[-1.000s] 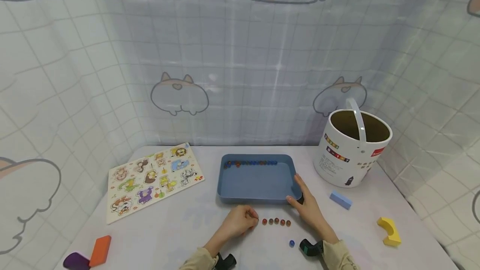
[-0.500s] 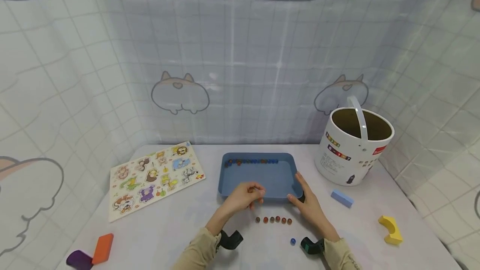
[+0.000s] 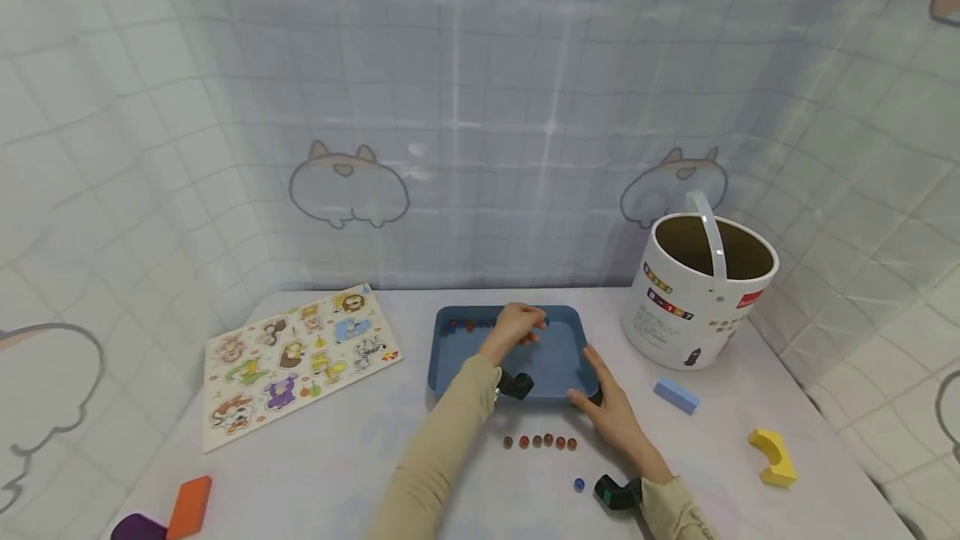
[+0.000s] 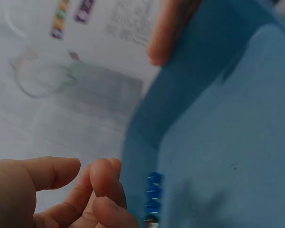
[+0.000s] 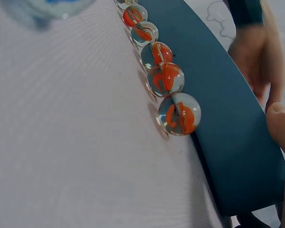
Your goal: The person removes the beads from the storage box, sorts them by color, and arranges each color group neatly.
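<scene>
My left hand (image 3: 517, 325) hovers over the back of the blue tray (image 3: 487, 373), above a row of marbles. In the left wrist view its thumb and fingers (image 4: 104, 183) are bent and apart with nothing between them, beside blue marbles (image 4: 153, 192) lined along the tray wall. My right hand (image 3: 618, 419) rests at the tray's front right corner, fingers extended along the side and thumb (image 5: 281, 126) at the front rim. Several clear marbles with orange swirls (image 5: 179, 114) form a row on the table before the tray. A single blue marble (image 3: 579, 484) lies nearer me.
A white bucket (image 3: 697, 298) with a handle stands at the back right. Blue (image 3: 677, 396) and yellow (image 3: 774, 458) blocks lie on the right. An animal puzzle board (image 3: 300, 365) is at the left, with orange (image 3: 189, 507) and purple (image 3: 138, 527) blocks in front.
My left hand has left the left end of the orange marble row, where one more marble now shows, and moved forward over the tray's back. The right hand has stayed at the corner.
</scene>
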Tool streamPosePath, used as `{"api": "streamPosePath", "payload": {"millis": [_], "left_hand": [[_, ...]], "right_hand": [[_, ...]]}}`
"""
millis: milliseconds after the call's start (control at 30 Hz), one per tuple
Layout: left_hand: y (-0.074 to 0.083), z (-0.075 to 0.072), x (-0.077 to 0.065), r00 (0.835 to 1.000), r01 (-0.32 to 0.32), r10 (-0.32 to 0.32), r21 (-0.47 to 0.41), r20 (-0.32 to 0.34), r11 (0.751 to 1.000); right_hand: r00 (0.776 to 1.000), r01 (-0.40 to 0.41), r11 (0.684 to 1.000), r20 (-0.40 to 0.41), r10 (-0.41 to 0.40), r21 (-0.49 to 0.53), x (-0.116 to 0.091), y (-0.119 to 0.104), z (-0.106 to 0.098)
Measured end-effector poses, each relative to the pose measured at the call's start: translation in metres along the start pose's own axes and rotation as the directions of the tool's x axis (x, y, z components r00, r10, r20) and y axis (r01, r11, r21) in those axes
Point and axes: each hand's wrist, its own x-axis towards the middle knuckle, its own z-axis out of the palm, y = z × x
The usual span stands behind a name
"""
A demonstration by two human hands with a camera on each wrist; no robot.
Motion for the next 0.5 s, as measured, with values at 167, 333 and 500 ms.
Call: {"api": "streamPosePath", "payload": {"millis": [167,333,500], "left_hand": [[-0.007,0.016,0.023,0.991,0.100,-0.099,-0.001,-0.091,0.995],[-0.016,0.033,0.038,0.978,0.136,-0.123,0.071,-0.170,0.988],[-0.012,0.048,0.045,0.979,0.144,-0.125,0.107,-0.162,0.984]], "right_hand": [[1.000,0.009,1.000,-0.003,-0.009,0.014,0.000,0.000,0.002],[1.000,0.008,1.000,-0.007,-0.008,0.007,0.000,0.000,0.003],[1.000,0.010,1.000,-0.019,-0.010,0.005,0.000,0.000,0.001]]}}
